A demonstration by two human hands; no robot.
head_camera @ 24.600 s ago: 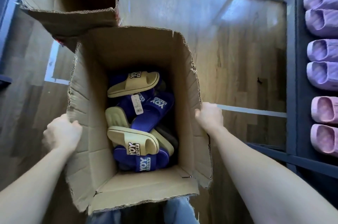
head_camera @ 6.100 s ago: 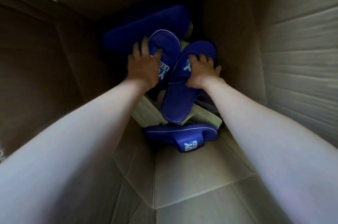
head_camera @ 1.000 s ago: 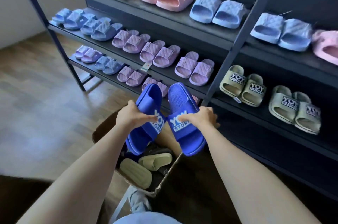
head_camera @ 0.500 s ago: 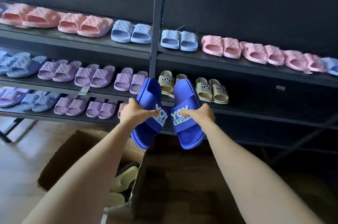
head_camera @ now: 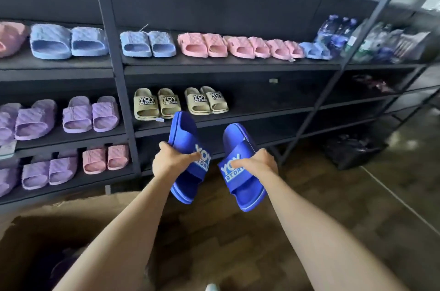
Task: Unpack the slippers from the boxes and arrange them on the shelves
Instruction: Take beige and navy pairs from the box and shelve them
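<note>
Blue slippers point(head_camera: 183, 133) look light and rubbery-soft, easily carried as the left hand point(head_camera: 171, 162) and right hand point(head_camera: 257, 164) each grip one across its strap.

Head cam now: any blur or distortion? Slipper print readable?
Head view: centre sharp, YOY STORY legible on left blue slipper and right blue slipper; right edge motion-smeared, bottle packs indistinct; shelf upright leans, wide-angle; cardboard box dim, soft.
</note>
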